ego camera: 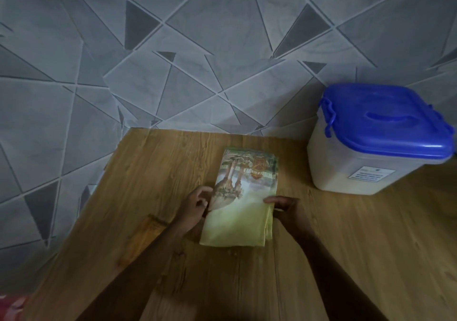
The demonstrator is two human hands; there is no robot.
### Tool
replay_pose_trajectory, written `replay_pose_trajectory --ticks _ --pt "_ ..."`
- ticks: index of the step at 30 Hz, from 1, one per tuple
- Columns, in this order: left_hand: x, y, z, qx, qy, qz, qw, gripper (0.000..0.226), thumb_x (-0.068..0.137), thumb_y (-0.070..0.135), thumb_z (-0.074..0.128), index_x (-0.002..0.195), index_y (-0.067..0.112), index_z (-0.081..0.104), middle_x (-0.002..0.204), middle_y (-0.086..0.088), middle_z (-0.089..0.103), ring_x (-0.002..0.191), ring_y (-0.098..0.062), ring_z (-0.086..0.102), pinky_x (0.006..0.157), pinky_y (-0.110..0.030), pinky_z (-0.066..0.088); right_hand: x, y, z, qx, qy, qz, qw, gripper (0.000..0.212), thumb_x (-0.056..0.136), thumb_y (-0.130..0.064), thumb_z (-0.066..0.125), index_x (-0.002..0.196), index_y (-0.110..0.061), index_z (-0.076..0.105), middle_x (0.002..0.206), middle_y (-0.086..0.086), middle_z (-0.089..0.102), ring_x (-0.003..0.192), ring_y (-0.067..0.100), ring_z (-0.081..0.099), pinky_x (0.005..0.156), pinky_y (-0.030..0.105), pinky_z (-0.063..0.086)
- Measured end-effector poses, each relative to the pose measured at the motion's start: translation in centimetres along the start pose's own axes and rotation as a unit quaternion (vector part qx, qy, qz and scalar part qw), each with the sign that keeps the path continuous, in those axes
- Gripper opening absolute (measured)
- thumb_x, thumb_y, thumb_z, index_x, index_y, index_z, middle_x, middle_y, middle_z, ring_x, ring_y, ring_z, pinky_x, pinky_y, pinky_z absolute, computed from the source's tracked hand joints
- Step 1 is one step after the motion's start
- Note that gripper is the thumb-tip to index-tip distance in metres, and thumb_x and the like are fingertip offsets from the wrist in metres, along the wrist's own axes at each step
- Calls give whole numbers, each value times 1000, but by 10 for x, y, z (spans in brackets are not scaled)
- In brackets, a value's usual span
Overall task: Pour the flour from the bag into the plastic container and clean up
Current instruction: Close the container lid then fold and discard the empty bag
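The flour bag (241,202) lies flat and folded on the wooden table (158,172), pale green with a printed picture at its far end. My left hand (194,208) pinches the bag's left edge. My right hand (288,208) holds its right edge, fingers on top. The translucent plastic container (346,167) stands at the back right, pale contents showing through its wall. Its blue lid (385,120) with a handle sits on top and the side latch (327,118) is down.
A grey wall with triangle patterns (173,49) rises behind the table and along its left edge. A red patterned cloth (11,306) shows at the bottom left corner. Bare wood extends in front of the bag and to its left.
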State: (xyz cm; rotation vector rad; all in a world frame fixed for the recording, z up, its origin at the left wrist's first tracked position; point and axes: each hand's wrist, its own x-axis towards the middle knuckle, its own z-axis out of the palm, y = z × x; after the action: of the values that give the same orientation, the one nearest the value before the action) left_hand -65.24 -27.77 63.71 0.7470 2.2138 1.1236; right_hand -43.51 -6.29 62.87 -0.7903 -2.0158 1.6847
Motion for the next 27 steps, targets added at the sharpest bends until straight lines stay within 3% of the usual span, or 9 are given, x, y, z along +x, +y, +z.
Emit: replay_pose_trajectory --ticks 6,9,14,17,19,21,23,25,27 --pt "-3 -11 -6 -114 -72 -9 991 83 73 -32 47 123 30 68 100 -12 74 98 -33 70 81 -53 58 -3 -10 -8 110 15 2 994 17 80 17 69 96 12 72 98 14 75 89 27 75 70 30 59" --pt "-6 -5 -1 -139 -81 -24 987 84 73 -23 68 126 42 66 105 -12 70 105 -36 67 82 -43 62 -9 -16 -11 105 -16 -16 994 8 86 8 67 91 11 72 94 21 70 84 27 72 69 29 56" --pt "-14 5 8 -108 -152 0 982 105 74 -11 77 150 48 35 138 16 58 121 1 57 96 -18 52 -14 -11 -11 148 3 -2 989 13 89 11 61 96 12 72 98 29 70 87 36 71 74 39 58" --pt "-16 0 18 -11 -160 41 986 87 89 -3 66 151 48 34 154 17 38 125 9 46 99 -4 40 -12 -8 -11 162 25 12 986 11 90 7 63 96 10 72 97 31 70 87 42 69 77 48 55" --pt "-24 12 23 42 -133 105 985 45 96 30 66 139 36 57 142 -2 54 122 -19 57 103 -29 46 -10 -8 -10 185 39 25 982 12 91 2 64 96 9 71 96 32 69 88 43 67 79 51 54" --pt "-23 16 27 34 -101 157 982 37 97 47 60 129 32 66 123 -22 61 104 -39 54 84 -44 47 -8 -9 -10 206 57 34 976 12 92 1 63 96 9 71 97 33 69 89 42 67 80 53 54" --pt "-22 22 32 22 -59 173 983 34 101 35 57 134 31 63 119 -15 65 98 -37 58 76 -36 51 -8 -10 -8 220 59 37 973 12 92 3 63 96 11 70 97 34 68 90 42 67 81 50 55" --pt "-18 27 34 7 -20 172 985 43 102 12 56 145 18 53 133 -2 65 118 -19 64 88 -25 55 -10 -11 -8 228 61 41 971 10 91 4 63 94 12 69 98 33 68 90 41 68 80 47 56" --pt "-14 20 34 -75 -66 203 974 49 99 -1 57 146 2 46 148 -9 54 137 -22 52 107 -28 46 -11 -13 -10 233 61 38 970 10 90 6 61 94 15 67 99 34 68 89 40 68 79 45 56"
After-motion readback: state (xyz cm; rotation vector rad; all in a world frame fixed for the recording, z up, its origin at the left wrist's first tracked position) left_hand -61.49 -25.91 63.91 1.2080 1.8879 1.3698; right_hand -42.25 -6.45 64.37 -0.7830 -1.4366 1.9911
